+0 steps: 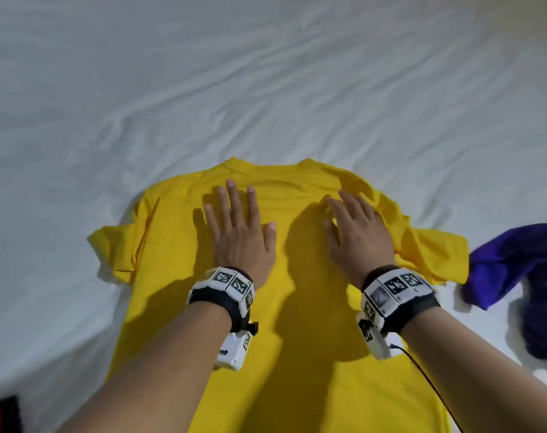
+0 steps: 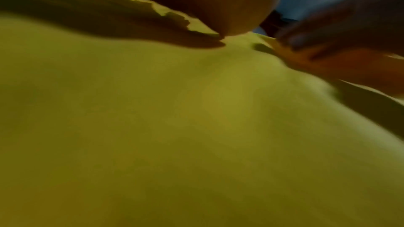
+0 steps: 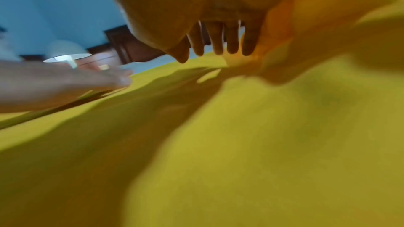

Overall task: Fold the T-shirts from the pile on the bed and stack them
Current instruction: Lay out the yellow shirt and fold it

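Head: yellow T-shirt [image 1: 297, 307] under both flat hands

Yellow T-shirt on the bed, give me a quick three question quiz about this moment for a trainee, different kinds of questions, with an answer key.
1. True or false: the yellow T-shirt is already folded in half.
2. Multiple choice: what is the left hand doing? A) pinching a sleeve B) resting flat on the shirt, fingers spread C) lifting the collar
3. Fill in: the crumpled purple garment lies to the ___ of the shirt on the white sheet.

Key:
1. False; it lies spread out, collar away from the person.
2. B; the right hand is also open on the shirt, near the rumpled right shoulder.
3. Right.
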The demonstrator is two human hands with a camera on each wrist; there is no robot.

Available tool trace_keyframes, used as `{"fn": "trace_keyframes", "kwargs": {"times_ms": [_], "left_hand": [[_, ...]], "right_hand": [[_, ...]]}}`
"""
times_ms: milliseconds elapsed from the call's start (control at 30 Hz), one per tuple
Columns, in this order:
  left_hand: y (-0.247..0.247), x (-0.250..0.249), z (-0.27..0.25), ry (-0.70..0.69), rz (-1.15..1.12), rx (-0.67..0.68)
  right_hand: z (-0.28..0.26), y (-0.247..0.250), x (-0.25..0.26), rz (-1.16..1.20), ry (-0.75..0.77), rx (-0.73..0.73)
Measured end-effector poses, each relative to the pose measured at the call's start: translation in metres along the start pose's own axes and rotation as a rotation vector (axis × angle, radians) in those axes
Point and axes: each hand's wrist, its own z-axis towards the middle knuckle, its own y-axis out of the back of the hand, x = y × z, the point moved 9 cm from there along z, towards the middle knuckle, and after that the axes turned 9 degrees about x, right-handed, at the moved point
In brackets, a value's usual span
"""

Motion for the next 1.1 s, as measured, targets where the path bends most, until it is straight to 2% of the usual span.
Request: {"fn": "trace_keyframes", "kwargs": {"times_ms": [67, 133, 233, 300, 400, 567, 633, 767, 833, 867, 933, 1033, 1100], "left_hand": [[-0.012, -0.058, -0.012, -0.224, 0.022, -0.003], [-0.032, -0.104, -0.019, -0.34, 0.078, 0.052], [-0.049, -0.129, -0.012, -0.291, 0.119, 0.104], [-0.053, -0.13, -0.008, -0.257, 0.148, 0.102], [-0.054, -0.128, -0.009, -0.247, 0.16, 0.09], [-0.055, -0.129, -0.008, -0.229, 0.18, 0.07], [-0.056, -0.129, -0.007, -0.228, 0.192, 0.065], [-0.058, -0.129, -0.008, -0.227, 0.177, 0.047], [-0.058, -0.129, -0.008, -0.224, 0.179, 0.039], [-0.059, -0.129, -0.008, -0.223, 0.184, 0.034], [-0.059, -0.129, -0.009, -0.219, 0.195, 0.027], [-0.06, -0.129, -0.009, -0.217, 0.21, 0.027], [-0.061, -0.128, -0.009, -0.215, 0.221, 0.027]], "right_hand": [[-0.017, 0.022, -0.013, -0.115, 0.025, -0.129], [-0.026, 0.029, -0.046, -0.165, -0.1, -0.091], [-0.034, 0.037, -0.102, 0.004, -0.285, -0.049], [-0.034, 0.046, -0.132, 0.211, -0.327, -0.07], [-0.028, 0.063, -0.161, 0.346, -0.411, -0.073], [-0.005, 0.09, -0.166, 0.511, -0.378, -0.133], [0.002, 0.094, -0.168, 0.503, -0.348, -0.019], [-0.009, 0.082, -0.2, 0.059, -0.374, 0.39], [-0.022, 0.08, -0.222, 0.037, -0.422, 0.455], [-0.026, 0.084, -0.23, 0.07, -0.433, 0.428], [-0.03, 0.099, -0.242, 0.244, -0.466, 0.22], [-0.046, 0.11, -0.252, 0.724, -0.543, -0.166], [-0.059, 0.103, -0.251, 0.947, -0.606, -0.267]]}}
